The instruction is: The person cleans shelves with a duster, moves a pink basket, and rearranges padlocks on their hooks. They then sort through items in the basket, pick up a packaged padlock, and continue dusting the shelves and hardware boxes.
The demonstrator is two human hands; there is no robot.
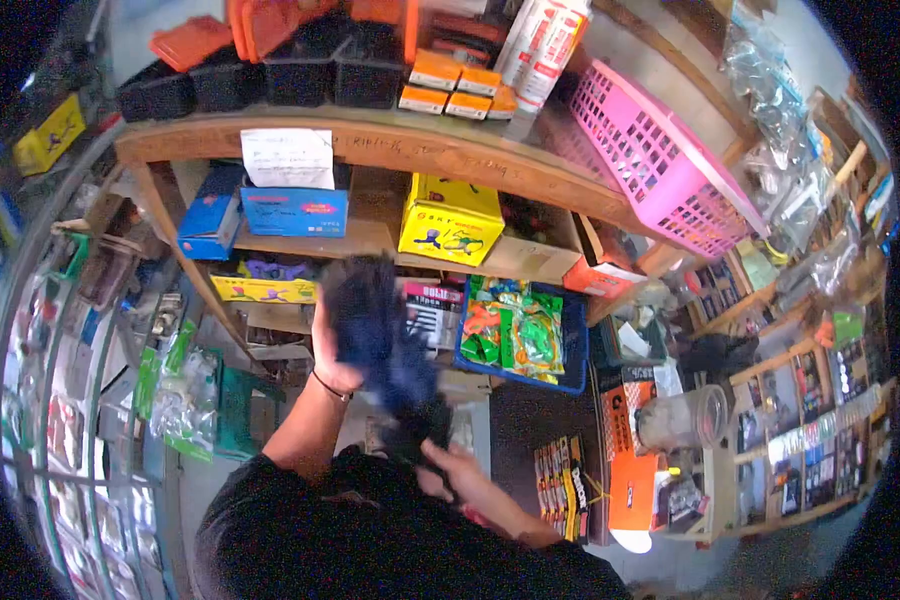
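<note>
A dark blue and black item [380,335], soft-looking and blurred by motion, is held up in front of the shelves. Against its upper left side is my left hand [332,350], its fingers partly hidden behind the item. My right hand [445,472] grips the item's narrower black lower end. Behind the item, a yellow box [450,220] stands on the middle shelf, and a blue tray [576,375] of green and orange packets sits to the right.
A wooden shelf edge [390,150] runs across above the hands, with a pink basket [660,160] at its right. Glass shelving [70,430] stands at the left. An orange box [632,492] and a clear jar [685,415] are at the lower right.
</note>
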